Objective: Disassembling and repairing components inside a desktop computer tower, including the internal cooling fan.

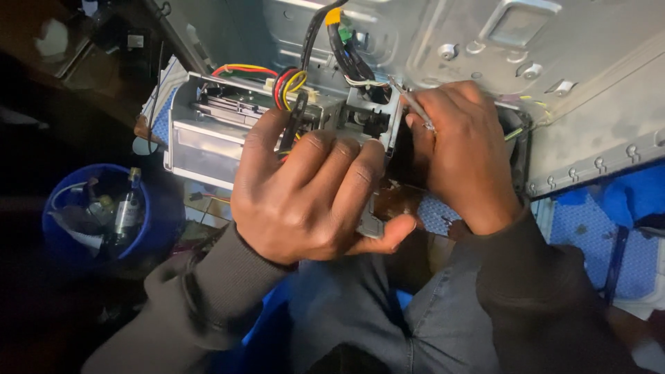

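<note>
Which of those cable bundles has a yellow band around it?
The thick black bundle at the top; the other one is loose red, yellow and black wires.

You are in what looks like a small repair corner, informal rather than a fitted workshop. An opened grey metal computer case (554, 62) fills the far side, its bare panel studded with screws, and a drive cage (208, 131) with loose red, yellow and black wires (287, 83) hangs out of it. At the left a blue bucket (156, 228) holds odd parts and scraps. Blue cloth (603, 235) lies at the right. You work over your lap, with dim surroundings.
</note>
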